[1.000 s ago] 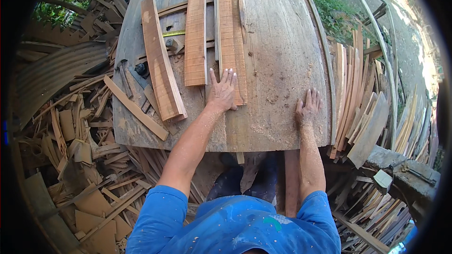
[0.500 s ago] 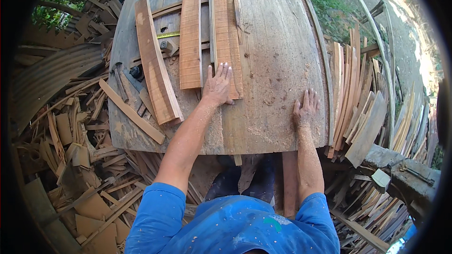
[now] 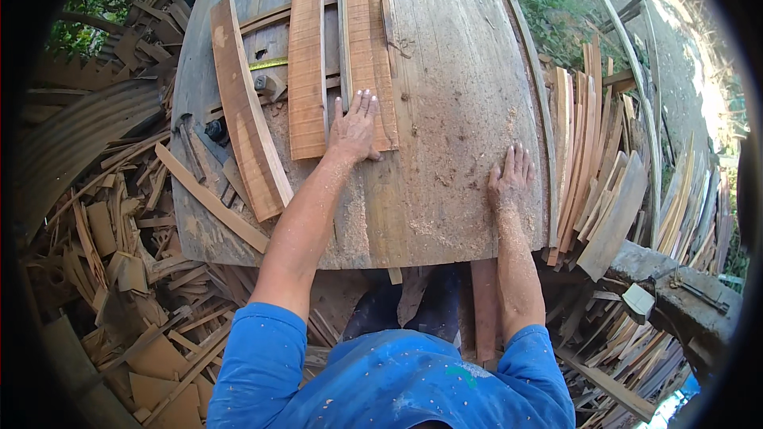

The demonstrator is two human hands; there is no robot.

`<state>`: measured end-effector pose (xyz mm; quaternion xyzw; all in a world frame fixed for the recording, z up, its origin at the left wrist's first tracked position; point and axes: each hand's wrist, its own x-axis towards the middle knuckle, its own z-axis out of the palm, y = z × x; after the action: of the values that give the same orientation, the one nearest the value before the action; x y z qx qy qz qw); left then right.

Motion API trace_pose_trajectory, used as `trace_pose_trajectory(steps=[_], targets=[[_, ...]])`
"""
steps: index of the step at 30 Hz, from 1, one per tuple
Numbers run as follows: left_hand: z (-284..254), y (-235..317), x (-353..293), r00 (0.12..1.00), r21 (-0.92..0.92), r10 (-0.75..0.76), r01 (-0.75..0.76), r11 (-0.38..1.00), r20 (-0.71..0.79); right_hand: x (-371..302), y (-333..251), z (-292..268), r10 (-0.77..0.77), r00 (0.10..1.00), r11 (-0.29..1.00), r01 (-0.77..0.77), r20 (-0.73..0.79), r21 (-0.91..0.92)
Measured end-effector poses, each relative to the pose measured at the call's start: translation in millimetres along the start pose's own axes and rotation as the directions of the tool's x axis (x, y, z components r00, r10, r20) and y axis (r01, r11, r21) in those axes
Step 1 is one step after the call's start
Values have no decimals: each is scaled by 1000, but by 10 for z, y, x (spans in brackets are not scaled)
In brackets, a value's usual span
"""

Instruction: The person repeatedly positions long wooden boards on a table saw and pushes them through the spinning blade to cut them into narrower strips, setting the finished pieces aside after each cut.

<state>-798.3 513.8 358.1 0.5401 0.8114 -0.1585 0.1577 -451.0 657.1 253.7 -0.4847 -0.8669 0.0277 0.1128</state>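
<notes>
My left hand (image 3: pixel 354 129) lies flat, fingers spread, on the near end of a long reddish plank (image 3: pixel 367 40) on a grey wooden table (image 3: pixel 461 71) dusted with sawdust. A second reddish plank (image 3: pixel 307 56) lies just to its left, and a wider one (image 3: pixel 242 111) lies angled further left. My right hand (image 3: pixel 509 178) rests palm down on the bare tabletop near its right edge, holding nothing. Both arms wear blue sleeves.
A yellow tape measure (image 3: pixel 269 64) and a small wood block (image 3: pixel 272 86) lie between the planks. Thin slats (image 3: pixel 596 167) lean in a stack at the table's right. Offcuts and scrap (image 3: pixel 119 254) are heaped on the ground to the left. Grass (image 3: pixel 556 16) lies beyond.
My left hand has slid slightly to the right along the plank's end. The right hand stays flat on the table.
</notes>
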Motion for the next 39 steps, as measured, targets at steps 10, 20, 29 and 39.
trace_pose_trajectory(steps=[10,20,29,39], targets=[[-146,-105,338,1000,2,-5,5,1000,3,792,-203,315,-40,998,999,40,-39,6],[-255,-294,628,999,-20,-42,42,999,21,992,-323,270,-79,994,996,82,79,-39],[-322,-450,902,999,12,-36,36,999,38,1390,-535,458,-81,995,997,81,50,-11],[-424,-571,1240,999,39,-44,43,998,23,1804,-692,630,-47,998,998,49,48,-43]])
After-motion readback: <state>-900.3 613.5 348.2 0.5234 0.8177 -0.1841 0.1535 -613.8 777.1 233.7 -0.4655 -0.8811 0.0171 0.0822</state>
